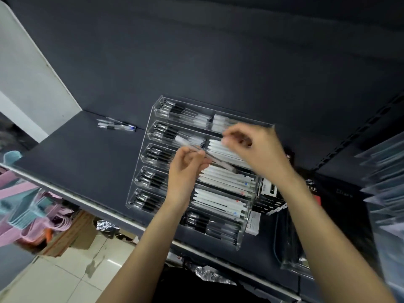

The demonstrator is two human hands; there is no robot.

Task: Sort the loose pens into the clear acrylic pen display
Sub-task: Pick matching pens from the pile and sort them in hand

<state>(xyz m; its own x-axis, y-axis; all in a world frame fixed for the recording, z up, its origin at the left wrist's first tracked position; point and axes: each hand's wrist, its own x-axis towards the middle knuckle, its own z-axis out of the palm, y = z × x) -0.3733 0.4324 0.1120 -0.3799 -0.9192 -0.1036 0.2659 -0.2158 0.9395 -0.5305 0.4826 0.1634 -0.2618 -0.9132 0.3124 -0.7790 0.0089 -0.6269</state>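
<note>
Over the clear acrylic display [140, 162] on the shelf [76, 149], the left hand [185, 169] pinches a light, stiff, slick pen [196, 149] mid-barrel, while the right hand's [255, 149] curled fingers pinch something blurred.

Display [140, 169] on the shelf [76, 154], its compartments stacked in rows, pens lying lengthwise in each. Loose pens [117, 125] on the shelf, left of the display. Left hand [185, 169] and right hand [255, 149] over the display's middle rows; a pen [190, 145] between them. Boxes [267, 200] right of the display.
</note>
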